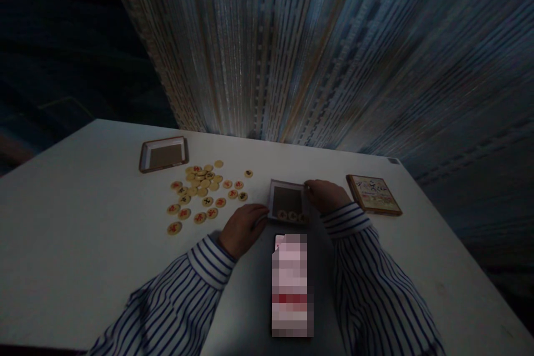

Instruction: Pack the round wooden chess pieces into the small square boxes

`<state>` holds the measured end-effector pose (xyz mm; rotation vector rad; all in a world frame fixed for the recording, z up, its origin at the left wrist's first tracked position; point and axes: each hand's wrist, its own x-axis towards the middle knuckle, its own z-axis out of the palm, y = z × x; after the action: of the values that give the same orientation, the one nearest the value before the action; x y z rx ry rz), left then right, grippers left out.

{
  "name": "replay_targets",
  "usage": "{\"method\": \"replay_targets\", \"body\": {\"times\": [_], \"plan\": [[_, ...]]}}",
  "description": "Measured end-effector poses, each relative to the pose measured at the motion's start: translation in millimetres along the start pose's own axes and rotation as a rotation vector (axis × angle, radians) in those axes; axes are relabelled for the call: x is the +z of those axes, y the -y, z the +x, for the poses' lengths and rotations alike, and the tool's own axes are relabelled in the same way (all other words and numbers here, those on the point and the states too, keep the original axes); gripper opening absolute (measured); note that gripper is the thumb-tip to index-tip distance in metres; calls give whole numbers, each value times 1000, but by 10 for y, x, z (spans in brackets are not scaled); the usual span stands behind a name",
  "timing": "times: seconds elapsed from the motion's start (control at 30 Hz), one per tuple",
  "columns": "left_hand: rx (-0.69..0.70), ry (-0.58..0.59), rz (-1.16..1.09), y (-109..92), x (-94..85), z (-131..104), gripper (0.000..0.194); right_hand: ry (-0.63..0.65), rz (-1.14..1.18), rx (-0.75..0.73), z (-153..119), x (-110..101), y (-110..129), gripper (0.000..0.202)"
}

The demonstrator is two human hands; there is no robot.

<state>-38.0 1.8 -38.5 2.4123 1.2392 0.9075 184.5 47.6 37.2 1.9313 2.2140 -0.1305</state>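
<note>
An open box [287,184] with a dark inside stands on the table between my two hands. Three round xiangqi pieces [293,215] lie in a row along its near side. My left hand [244,229] is closed on the box's left edge, thumb and fingers at the near corner. On the opposite side, my right hand [327,196] grips the upper right edge. To the left of the box, many loose xiangqi pieces [204,183] are scattered and partly heaped, some with red or black characters facing up, others blank side up.
A shallow open box part [144,162] sits at the back left. At the right lies a flat box or booklet [375,194] with a printed cover. A phone with a blurred screen [290,289] rests between my forearms. A striped curtain [267,55] hangs behind the white table [104,222].
</note>
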Motion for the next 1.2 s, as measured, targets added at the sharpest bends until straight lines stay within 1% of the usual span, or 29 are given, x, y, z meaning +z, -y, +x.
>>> {"method": "replay_targets", "body": {"times": [0.1,0.27,0.4,0.53,0.73,0.9,1.2], "plan": [[2,-31,-13,0,-7,-3,22,-47,8,3,-8,-30,6,31],[-2,-120,-26,-19,-50,8,17,-195,24,-5,-50,-112,74,29],[9,-180,-54,-49,-88,29,14,-239,24,-28,-96,-142,145,29],[18,-194,-52,-55,-98,26,14,-249,26,-64,-142,-156,209,29],[-9,-208,-57,-38,-87,7,12,-245,59,-137,-209,-178,309,27],[-18,-221,-50,-37,-104,-14,10,-269,99,-197,-250,-166,374,26],[-46,-239,-29,-82,-197,-112,8,-267,80,-257,-302,-177,504,23]]}}
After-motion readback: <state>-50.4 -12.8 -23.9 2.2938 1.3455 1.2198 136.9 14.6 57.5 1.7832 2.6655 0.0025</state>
